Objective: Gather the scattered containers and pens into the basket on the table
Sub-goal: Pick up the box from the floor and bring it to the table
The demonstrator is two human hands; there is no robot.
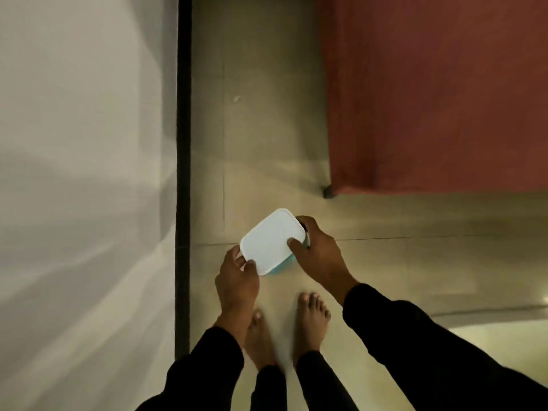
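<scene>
White-lidded container (271,241) held in a two-handed grip above the floor.

Left hand (237,277) pinches the near-left corner of the smooth, rounded-rectangle lid, thumb on top; right hand (315,250) curls round the right side, thumb on the lid and fingers wrapped over the far corner. A strip of teal body shows under the lid's near edge. Black sleeves (415,336) cover both arms. Bare feet (311,321) stand below on pale glossy floor tiles (261,143). A rust-red fabric-covered bed (439,93) lies far right; a black strip (183,143) edges the pale surface at left.
</scene>
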